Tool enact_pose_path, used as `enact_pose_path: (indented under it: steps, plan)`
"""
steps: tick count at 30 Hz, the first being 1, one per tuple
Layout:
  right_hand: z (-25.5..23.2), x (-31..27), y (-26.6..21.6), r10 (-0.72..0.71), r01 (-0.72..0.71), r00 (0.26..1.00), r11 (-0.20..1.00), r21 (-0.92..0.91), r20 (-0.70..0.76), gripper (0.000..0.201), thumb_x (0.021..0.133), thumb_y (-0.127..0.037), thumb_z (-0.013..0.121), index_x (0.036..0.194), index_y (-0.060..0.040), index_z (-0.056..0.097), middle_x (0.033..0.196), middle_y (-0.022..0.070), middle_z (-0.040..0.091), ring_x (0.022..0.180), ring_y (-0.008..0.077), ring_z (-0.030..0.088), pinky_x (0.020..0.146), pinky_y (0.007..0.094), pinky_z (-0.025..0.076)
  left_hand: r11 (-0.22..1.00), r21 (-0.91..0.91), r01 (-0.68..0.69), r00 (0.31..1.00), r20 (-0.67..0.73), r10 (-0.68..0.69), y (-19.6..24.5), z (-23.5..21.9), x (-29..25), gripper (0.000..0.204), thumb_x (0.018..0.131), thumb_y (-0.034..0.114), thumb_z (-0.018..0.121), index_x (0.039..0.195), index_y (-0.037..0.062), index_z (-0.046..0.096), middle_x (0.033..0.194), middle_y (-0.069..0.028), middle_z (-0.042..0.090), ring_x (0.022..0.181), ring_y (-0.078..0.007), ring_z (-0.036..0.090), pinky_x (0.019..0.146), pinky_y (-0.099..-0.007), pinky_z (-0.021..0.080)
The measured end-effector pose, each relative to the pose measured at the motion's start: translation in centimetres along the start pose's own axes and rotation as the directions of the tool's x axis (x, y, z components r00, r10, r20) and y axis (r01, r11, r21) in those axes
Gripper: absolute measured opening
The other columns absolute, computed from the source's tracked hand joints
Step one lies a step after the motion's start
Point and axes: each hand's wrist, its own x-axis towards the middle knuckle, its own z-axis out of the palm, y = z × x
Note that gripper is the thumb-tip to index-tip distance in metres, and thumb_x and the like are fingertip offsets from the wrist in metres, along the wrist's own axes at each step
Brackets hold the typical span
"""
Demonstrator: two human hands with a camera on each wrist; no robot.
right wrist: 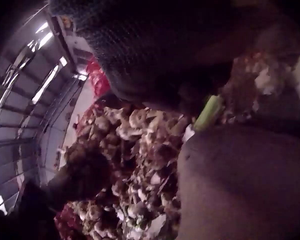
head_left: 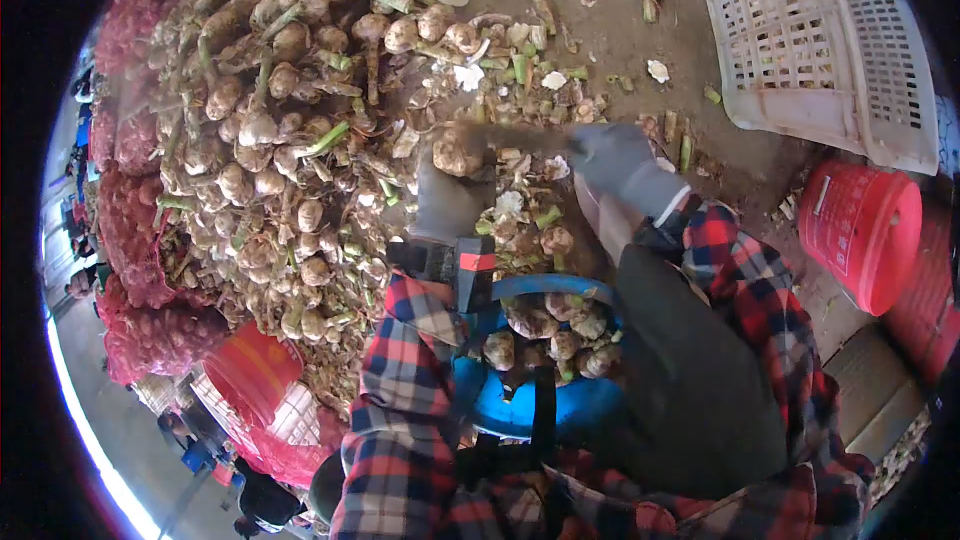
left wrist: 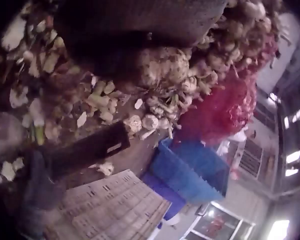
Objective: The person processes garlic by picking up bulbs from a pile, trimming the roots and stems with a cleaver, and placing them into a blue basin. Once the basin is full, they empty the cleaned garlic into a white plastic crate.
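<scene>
In the head view my gloved left hand (head_left: 447, 202) holds a dirt-streaked garlic bulb (head_left: 457, 152). The same garlic bulb (left wrist: 165, 67) shows past the dark glove in the left wrist view. My gloved right hand (head_left: 622, 168) grips a knife, whose blurred blade (head_left: 525, 137) points left toward the bulb. In the left wrist view the knife blade (left wrist: 97, 150) looks dark, broad and square-ended, with a slot near its end. A blue bucket (head_left: 490, 405) with trimmed garlic bulbs stands close below the hands. In the right wrist view the glove hides most of the knife.
A large heap of garlic (head_left: 270, 170) with stalks lies to the left, backed by pink mesh sacks (head_left: 125, 210). Cut stalks and peelings litter the floor ahead. At right are a white plastic crate (head_left: 790, 60) and a red bucket (head_left: 850, 230). Another red bucket (head_left: 255, 370) stands lower left.
</scene>
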Motion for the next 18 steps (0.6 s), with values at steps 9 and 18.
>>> enact_pose_path:
  steps: [9,18]
  plan:
    - [-0.4,-0.3,-4.4,-0.513,0.506,0.854,0.858,-0.091,-0.084,0.021,0.065,-0.023,0.053,0.084,-0.0126,0.051,0.078,0.0053,0.058,0.074,0.0247,0.057,0.062,0.0363,0.044,0.053,0.947,-0.317,0.941,0.307,0.143,-4.2,-1.5,-1.8,0.032,0.076,0.008,0.05,0.106,0.0035,0.043,0.099,-0.006,0.054,0.09,-0.0181,0.052,0.081,-0.0272,0.039]
    - [0.5,2.7,2.5,0.01,-0.014,1.0,0.991,-0.135,-0.029,0.027,0.071,-0.026,0.047,0.093,-0.0118,0.052,0.09,0.0111,0.057,0.084,0.0285,0.055,0.072,0.0382,0.042,0.975,0.222,0.008,0.999,-0.035,0.0,3.5,3.4,-2.6,0.024,0.076,0.02,0.048,0.09,0.0017,0.051,0.079,-0.008,0.057,0.073,-0.0186,0.055,0.059,-0.0277,0.046]
